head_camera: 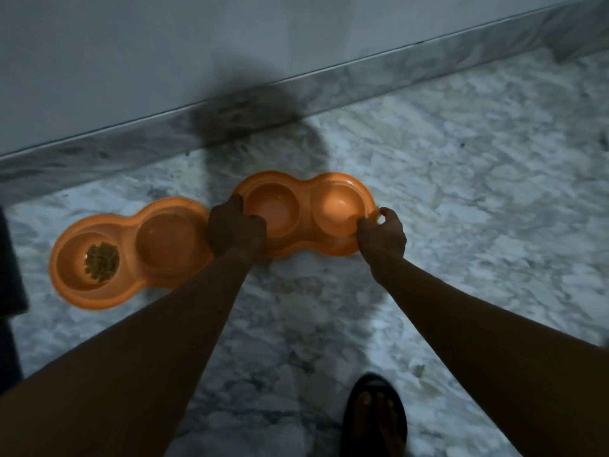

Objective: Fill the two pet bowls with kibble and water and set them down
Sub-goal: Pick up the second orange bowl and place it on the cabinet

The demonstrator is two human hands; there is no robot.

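Held thing: orange plastic double pet bowl (304,214) on the grey marble floor (461,179), long axis left-right.
Left hand (235,229): curled over its left end.
Right hand (382,239): fingers pinch its right rim.
Neighbour: second orange double bowl (131,252) holding brown kibble (102,262), just beside, to the left.

kibble (101,266) in left bowl (131,252), right bowl (304,214) beside

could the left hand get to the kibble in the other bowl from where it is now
Probably yes. The left hand grips the left end of the right double bowl, right next to the left double bowl. The kibble sits uncovered in its far-left cup, with nothing between; it would have to let go first.
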